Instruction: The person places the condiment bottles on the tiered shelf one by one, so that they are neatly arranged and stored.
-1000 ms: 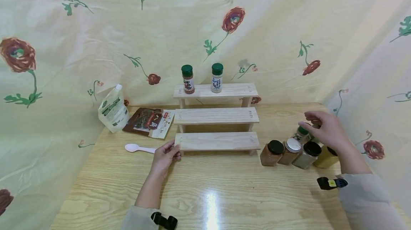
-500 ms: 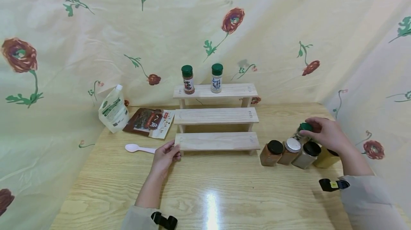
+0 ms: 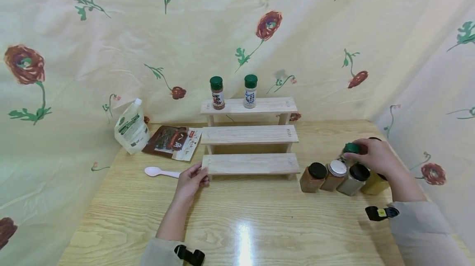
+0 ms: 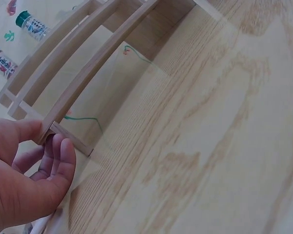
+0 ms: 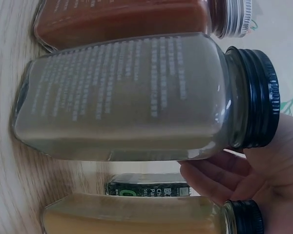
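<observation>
My left hand (image 3: 191,181) pinches the left end of the lowest board of a three-step wooden rack (image 3: 250,163); in the left wrist view the thumb lies on top and curled fingers sit beneath. Over at the right, my right hand (image 3: 376,156) grips a green-capped spice bottle (image 3: 351,148) by its cap, its body mostly hidden behind the front jars. Those jars are a reddish-brown one with a black lid (image 3: 313,177), a brown one with a silver lid (image 3: 335,175), a greyish one (image 5: 132,102) and a yellow one (image 5: 136,214).
Two green-capped shakers, one reddish (image 3: 217,92) and one white (image 3: 250,91), stand on the top step. Left of the rack are a spouted pouch (image 3: 131,128), a brown packet (image 3: 172,142) and a white spoon (image 3: 161,171). A flowered cloth (image 3: 315,31) hangs behind.
My right hand has come down from above the bottles and taken hold of the green-capped one. My left hand stays on the rack's end.
</observation>
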Tool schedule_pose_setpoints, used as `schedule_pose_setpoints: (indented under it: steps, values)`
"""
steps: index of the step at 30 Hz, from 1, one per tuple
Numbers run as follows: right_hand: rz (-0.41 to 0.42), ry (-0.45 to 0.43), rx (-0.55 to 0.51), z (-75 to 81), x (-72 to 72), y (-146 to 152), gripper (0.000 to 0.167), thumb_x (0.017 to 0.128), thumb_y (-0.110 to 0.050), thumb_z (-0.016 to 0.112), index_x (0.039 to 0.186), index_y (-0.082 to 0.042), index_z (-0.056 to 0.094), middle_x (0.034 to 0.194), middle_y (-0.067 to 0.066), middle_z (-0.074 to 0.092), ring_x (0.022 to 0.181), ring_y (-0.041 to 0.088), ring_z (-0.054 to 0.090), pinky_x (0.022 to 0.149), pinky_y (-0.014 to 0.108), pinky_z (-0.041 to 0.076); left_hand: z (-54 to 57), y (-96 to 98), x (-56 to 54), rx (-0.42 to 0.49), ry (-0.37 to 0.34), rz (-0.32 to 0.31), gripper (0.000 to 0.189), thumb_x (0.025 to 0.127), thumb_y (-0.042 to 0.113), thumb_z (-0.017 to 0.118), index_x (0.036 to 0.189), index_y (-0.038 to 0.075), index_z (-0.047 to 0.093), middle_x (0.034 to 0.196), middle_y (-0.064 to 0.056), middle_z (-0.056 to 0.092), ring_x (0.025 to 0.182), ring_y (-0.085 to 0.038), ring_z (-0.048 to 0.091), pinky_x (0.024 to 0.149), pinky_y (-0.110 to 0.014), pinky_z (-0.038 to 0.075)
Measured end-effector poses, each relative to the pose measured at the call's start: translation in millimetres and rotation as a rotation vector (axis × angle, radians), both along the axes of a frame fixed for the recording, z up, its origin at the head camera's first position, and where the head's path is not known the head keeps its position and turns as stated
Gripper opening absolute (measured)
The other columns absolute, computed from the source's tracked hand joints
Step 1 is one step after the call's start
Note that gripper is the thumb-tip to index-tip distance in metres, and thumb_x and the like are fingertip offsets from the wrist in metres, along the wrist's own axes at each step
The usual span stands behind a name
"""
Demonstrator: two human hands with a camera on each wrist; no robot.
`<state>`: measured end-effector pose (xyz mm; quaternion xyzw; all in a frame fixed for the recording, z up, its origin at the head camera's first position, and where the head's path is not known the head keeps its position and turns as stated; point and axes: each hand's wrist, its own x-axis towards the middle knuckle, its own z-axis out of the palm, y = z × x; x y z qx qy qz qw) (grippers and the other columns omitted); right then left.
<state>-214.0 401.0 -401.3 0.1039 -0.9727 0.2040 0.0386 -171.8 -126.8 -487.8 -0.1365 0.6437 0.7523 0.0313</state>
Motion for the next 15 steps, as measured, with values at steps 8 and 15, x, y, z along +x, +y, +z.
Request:
schedule_pose_setpoints:
  steps: [8, 15]
  values:
    - [0.000, 0.103, -0.056, -1.1, -1.7, -1, 0.038, 0.091, -0.028, 0.079, 0.109, 0.004, 0.069, 0.082, 0.008, 0.067, 0.066, 0.017, 0.054, 0.051, 0.025, 0.044, -0.2, -0.4, 0.6, 0.005, -0.003, 0.000, 0.047, 0.099, 0.004, 0.065, 0.143, -0.008, 0.051, 0.090, -0.007, 0.061, 0.073, -0.012, 0.064, 0.067, -0.020, 0.061]
    - [-0.027, 0.100, -0.177, 11.2, -5.7, -11, 0.042, 0.095, -0.029, 0.074, 0.117, 0.005, 0.067, 0.108, 0.026, 0.067, 0.092, 0.044, 0.069, 0.060, 0.016, 0.053, -0.4, -0.4, 0.7, 0.004, 0.000, -0.006, 0.048, 0.099, 0.004, 0.065, 0.143, -0.007, 0.050, 0.091, -0.006, 0.061, 0.074, -0.012, 0.064, 0.068, -0.020, 0.061]
